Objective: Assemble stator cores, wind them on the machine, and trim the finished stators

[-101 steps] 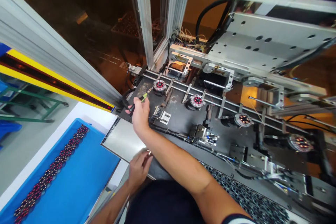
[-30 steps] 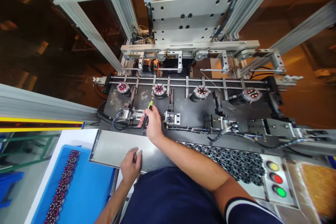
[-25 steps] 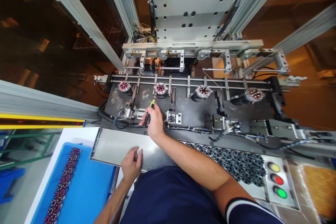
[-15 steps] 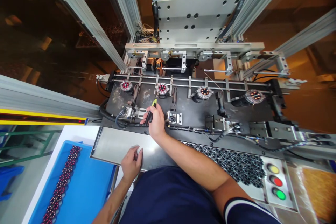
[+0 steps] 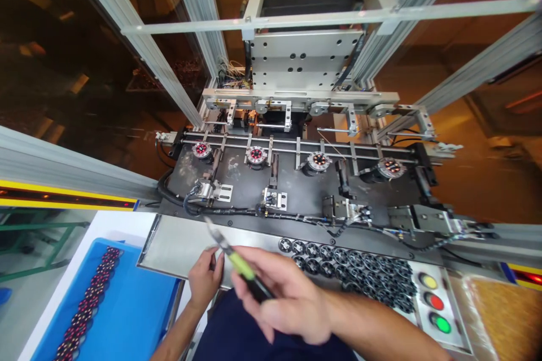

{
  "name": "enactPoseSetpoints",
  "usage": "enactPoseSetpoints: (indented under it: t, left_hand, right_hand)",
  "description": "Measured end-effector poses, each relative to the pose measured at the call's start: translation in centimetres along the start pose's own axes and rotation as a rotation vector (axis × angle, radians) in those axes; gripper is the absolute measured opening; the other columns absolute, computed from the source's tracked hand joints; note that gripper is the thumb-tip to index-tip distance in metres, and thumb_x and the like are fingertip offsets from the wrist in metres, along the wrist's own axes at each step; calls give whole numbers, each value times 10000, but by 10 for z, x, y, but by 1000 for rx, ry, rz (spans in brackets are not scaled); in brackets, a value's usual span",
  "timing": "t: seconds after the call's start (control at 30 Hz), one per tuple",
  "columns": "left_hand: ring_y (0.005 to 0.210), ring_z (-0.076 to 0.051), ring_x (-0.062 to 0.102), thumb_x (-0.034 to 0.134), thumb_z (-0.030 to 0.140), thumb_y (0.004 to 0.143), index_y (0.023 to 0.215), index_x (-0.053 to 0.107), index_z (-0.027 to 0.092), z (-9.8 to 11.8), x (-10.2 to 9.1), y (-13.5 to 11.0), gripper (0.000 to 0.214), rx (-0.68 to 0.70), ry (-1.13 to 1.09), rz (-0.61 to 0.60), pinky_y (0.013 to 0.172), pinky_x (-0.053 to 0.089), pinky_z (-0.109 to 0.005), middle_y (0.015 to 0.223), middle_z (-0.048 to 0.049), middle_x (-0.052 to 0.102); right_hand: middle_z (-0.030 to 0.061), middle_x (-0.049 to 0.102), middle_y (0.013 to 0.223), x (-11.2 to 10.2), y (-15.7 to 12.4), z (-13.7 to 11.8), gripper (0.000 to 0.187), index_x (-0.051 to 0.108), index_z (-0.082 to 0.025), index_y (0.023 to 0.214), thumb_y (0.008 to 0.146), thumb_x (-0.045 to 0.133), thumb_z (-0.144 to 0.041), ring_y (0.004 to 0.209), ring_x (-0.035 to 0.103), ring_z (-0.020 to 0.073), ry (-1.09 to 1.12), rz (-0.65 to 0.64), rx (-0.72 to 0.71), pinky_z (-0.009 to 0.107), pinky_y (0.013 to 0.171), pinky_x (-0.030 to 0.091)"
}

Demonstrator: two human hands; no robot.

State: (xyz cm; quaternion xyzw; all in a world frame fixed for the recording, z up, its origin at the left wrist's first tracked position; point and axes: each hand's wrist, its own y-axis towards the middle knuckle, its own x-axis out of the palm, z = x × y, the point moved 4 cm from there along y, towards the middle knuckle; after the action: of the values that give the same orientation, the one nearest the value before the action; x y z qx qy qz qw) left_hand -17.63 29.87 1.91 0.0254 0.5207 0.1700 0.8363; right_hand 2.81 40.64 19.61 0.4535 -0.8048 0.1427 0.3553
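My right hand [image 5: 288, 296] grips a pair of pliers [image 5: 242, 265] by the green-and-black handles. Their metal jaws point up and to the left, above the steel tray [image 5: 178, 242]; the tips are blurred. At the tray's front edge rests my left hand [image 5: 205, 277], its fingers curled in and nothing visible in them. Beyond the hands, round parts with red and copper-coloured segments sit on the fixtures: one at far left [image 5: 202, 150], another beside it [image 5: 256, 155], then a third [image 5: 319, 161] and one at the right end [image 5: 392, 168].
Several black ring-shaped parts [image 5: 355, 268] lie on the tray's right side. Next to them is a panel with yellow [image 5: 427, 281], red [image 5: 434, 302] and green buttons [image 5: 440, 323]. A blue bin [image 5: 131, 299] at left holds a row of red-and-black parts. Cables [image 5: 237, 211] cross the machine bed's front.
My right hand has drawn back from the second fixture towards my body, carrying the pliers, and now hovers over the tray's front edge. My left hand stays by the tray. The view has shifted slightly.
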Motion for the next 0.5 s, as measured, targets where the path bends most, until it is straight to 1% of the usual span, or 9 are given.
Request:
enactPoseSetpoints:
  t: [0.03,0.07,0.1,0.17,0.23,0.27,0.33,0.43,0.5]
  left_hand:
    - [584,-142,622,510,427,964,989,675,173,0,0,0,304,2,4,8,610,506,-271,690,-15,651]
    - [585,-145,624,526,427,955,990,680,171,0,0,0,301,3,10,19,617,506,-266,672,-10,639]
    - [584,-145,625,543,430,945,988,684,167,0,0,1,302,2,18,28,625,506,-262,657,-3,625]
    - [589,-141,627,562,436,935,987,687,162,-1,0,1,306,3,35,34,639,504,-254,648,7,611]
    - [586,-137,630,564,445,934,989,687,160,-1,1,1,315,13,55,30,632,500,-247,646,12,606]
    - [580,-135,630,563,451,934,992,686,158,-2,2,1,323,19,66,25,621,498,-244,646,13,607]
    - [568,-134,632,553,459,939,998,680,153,-2,2,1,337,35,88,16,595,496,-238,649,13,612]
    - [566,-136,640,540,461,944,1004,670,146,-2,1,2,346,54,113,5,577,501,-232,657,9,625]
    - [560,-134,638,536,463,945,1002,669,146,-1,1,3,348,57,122,-5,577,506,-229,653,11,622]
  right_hand:
    - [31,589,980,-8,-17,-10,517,543,-242,1314,830,693,-341,502,533,47,-7,63,-52,175,420,416]
    - [41,583,1024,-21,-30,-20,569,518,-260,1357,827,695,-363,518,540,52,-14,179,-109,186,430,430]
    - [42,588,1016,-38,-40,-28,568,526,-261,1354,823,689,-380,521,546,63,-21,312,-148,197,429,439]
    - [26,592,943,-73,-49,-37,453,599,-240,1227,806,672,-391,516,555,91,-13,565,-167,212,394,448]
    - [8,584,878,-103,-48,-39,349,628,-227,1078,767,671,-378,530,561,114,27,737,-175,225,368,467]
    - [4,583,860,-114,-45,-37,312,625,-222,1030,758,667,-367,550,568,125,44,791,-179,231,371,482]
    - [2,589,845,-128,-35,-32,263,612,-213,980,759,648,-352,582,584,138,66,846,-194,240,381,502]
    - [-7,600,819,-139,-26,-25,243,588,-205,937,742,631,-345,579,587,140,106,914,-223,239,376,498]
    - [-19,597,800,-143,-24,-23,249,570,-206,919,722,623,-349,563,577,132,128,954,-247,234,374,489]
